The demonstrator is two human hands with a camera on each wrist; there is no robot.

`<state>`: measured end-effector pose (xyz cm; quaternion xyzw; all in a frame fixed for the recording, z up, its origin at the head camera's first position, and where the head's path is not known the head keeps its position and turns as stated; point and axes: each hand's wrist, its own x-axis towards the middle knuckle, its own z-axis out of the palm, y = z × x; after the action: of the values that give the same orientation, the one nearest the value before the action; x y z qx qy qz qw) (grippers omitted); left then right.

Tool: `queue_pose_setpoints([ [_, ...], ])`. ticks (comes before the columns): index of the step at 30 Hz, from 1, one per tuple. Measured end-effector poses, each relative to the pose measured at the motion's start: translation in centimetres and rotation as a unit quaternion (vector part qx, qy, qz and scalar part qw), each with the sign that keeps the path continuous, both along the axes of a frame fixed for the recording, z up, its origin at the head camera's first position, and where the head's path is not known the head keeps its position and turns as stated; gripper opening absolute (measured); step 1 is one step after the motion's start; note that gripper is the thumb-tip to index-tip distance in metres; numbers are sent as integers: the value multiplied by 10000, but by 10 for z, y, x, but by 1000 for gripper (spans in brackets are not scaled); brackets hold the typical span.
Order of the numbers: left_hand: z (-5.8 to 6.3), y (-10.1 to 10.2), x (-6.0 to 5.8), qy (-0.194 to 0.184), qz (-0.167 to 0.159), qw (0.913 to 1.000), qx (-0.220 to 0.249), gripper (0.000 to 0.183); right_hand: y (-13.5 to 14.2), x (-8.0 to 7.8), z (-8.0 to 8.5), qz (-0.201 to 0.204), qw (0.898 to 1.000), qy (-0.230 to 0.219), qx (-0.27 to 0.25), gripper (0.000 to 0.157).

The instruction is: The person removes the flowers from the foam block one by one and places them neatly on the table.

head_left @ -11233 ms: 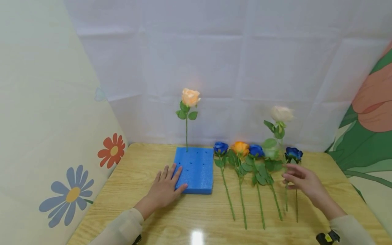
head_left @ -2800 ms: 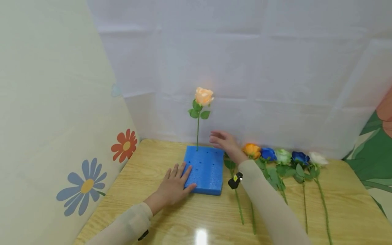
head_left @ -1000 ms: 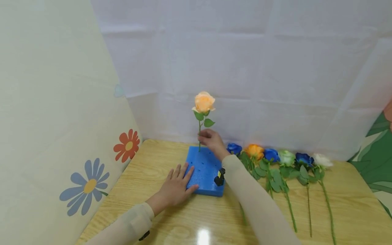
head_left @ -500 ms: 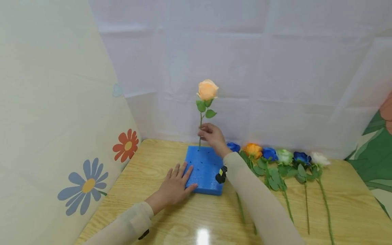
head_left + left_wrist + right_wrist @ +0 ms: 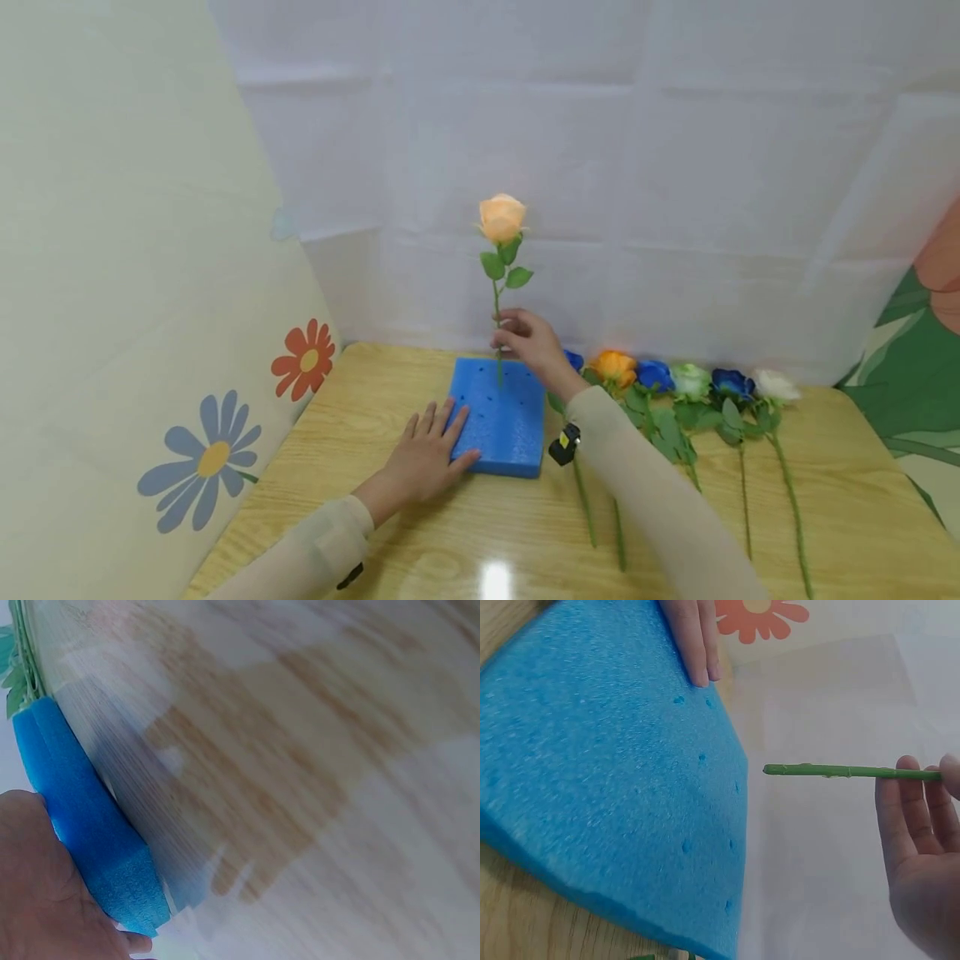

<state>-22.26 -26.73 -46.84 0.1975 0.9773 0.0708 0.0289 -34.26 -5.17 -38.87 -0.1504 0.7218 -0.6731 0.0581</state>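
My right hand (image 5: 531, 342) pinches the green stem of a peach rose (image 5: 502, 219) between thumb and fingers. The bloom points up, with leaves just under it. In the right wrist view the lower end of the stem (image 5: 821, 771) is bare and stands apart from a blue foam block (image 5: 622, 772) with several small holes in its top. My left hand (image 5: 422, 460) lies with spread fingers on the left edge of that foam block (image 5: 501, 433); the thumb reaches its front edge. The left wrist view shows the left hand (image 5: 45, 885) against the block's side.
Right of the block, several roses lie in a row on the wooden table (image 5: 435, 542): orange (image 5: 615, 367), blue (image 5: 655, 376), pale green (image 5: 691, 382), dark blue (image 5: 732, 384) and white (image 5: 776, 387). Another blue rose (image 5: 573, 360) is partly hidden behind the right hand. A white cloth (image 5: 465, 100) hangs behind.
The peach rose stood in the foam block's back left hole earlier; my right hand has grasped its stem, lifted it out and moved it slightly right. The white rose now lies at the row's right end.
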Motion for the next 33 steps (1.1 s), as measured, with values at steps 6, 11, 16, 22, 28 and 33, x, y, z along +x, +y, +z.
queue_pose_setpoints([
  [6,3,1,0,-19,46,10000,29,79,14,14,2,-48,9997,16,219,37],
  [11,-1,1,-2,-51,94,9999,-119,80,26,22,0,-92,9996,8,273,39],
  [16,-4,0,-3,-46,97,9999,-64,80,38,30,-2,-72,9997,4,226,42],
  [22,-3,1,-4,-47,77,9999,-104,80,53,39,-3,10,9997,104,222,43],
  [28,-2,1,-4,-59,68,9999,-86,80,65,49,-5,-16,10000,-14,67,44],
  [33,-1,1,-3,-66,59,9999,-51,80,76,59,-8,-140,9998,65,138,44],
])
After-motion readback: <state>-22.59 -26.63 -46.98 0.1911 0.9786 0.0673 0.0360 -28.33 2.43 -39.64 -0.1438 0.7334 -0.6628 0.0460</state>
